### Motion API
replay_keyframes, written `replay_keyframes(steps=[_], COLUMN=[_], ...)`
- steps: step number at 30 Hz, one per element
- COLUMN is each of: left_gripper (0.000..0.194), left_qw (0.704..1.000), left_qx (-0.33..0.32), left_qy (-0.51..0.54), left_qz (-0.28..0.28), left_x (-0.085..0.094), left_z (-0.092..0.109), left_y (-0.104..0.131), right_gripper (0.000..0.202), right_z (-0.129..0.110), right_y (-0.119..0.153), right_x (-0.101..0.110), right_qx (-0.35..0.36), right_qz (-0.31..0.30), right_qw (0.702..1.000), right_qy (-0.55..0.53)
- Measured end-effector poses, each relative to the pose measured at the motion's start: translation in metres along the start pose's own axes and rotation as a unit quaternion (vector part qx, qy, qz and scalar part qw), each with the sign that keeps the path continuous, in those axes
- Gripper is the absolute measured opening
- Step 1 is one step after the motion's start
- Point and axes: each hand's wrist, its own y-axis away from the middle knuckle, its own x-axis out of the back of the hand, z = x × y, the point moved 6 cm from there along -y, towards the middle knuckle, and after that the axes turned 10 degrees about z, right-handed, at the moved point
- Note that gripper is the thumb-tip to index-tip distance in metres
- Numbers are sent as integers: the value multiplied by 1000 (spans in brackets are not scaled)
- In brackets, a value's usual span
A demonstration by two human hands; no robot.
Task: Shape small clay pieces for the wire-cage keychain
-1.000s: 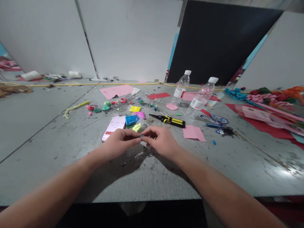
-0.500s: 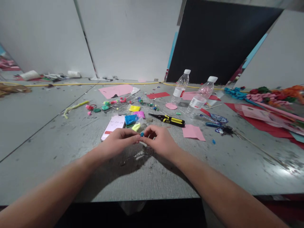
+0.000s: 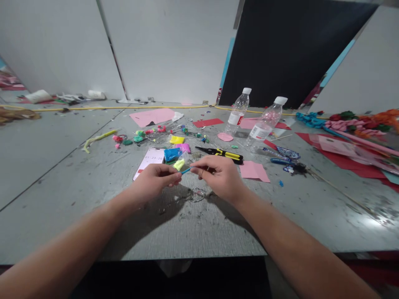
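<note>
A thin strand of blue modelling clay stretches between my two hands above the table. My left hand pinches one end between thumb and fingers. The other end is in the pinched fingertips of my right hand. Just beyond the hands lie a lime-yellow clay lump, a blue packet, a magenta packet and a yellow packet. A phone showing a timer lies partly behind my left hand. Past my right hand rest black-and-yellow pliers.
Two plastic bottles stand at the back right. Pink paper lies right of the pliers, with blue-handled pliers farther right. Small coloured clay pieces on wires are scattered behind the phone. Red sheets cover the far right.
My hands have drawn apart slightly, and the blue clay between them has gone from a small lump to a thin strand. My right hand has shifted a little to the right.
</note>
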Motion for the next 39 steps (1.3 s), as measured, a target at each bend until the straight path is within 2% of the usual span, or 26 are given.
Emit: replay_keyframes(steps=[3, 8, 12, 14, 19, 21, 23, 27, 33, 35, 39], left_gripper=[19, 19, 20, 20, 22, 29, 29, 20, 18, 22, 27], left_qw=[1000, 997, 997, 998, 999, 999, 999, 997, 997, 996, 996], left_qx=[4, -2, -5, 0, 24, 33, 41, 65, 64, 57, 45], left_qy=[0, 1, -6, -1, 19, 27, 30, 27, 13, 12, 17], left_qz=[-21, -76, -78, -62, -11, 5, 17, 24, -49, -66, -77], left_x=[-2, -9, -9, -7, 0, 2, 2, 4, -3, -5, -7], left_z=[-1, 4, 7, 6, -1, -4, -7, -12, -7, -5, -4], left_y=[2, 6, 7, 6, 4, 3, 1, -2, 2, 4, 5], right_gripper=[4, 19, 23, 19, 19, 28, 28, 13, 19, 19, 9], right_z=[1, 5, 2, 4, 28, 36, 40, 46, 53, 45, 13], right_y=[2, 5, 2, 0, -2, 2, 3, 1, -5, -6, -3], right_x=[-4, -20, -20, -12, 23, 28, 27, 17, 0, 0, -4], right_qx=[-25, -65, -57, -58, -138, -163, -165, -131, -46, -16, 53], right_qz=[-13, -75, -190, -238, -266, -283, -279, -228, -170, -153, -140], right_qw=[1000, 993, 974, 960, 921, 904, 900, 917, 953, 965, 981], right_qy=[6, 65, 107, 133, 249, 274, 291, 299, 248, 214, 124])
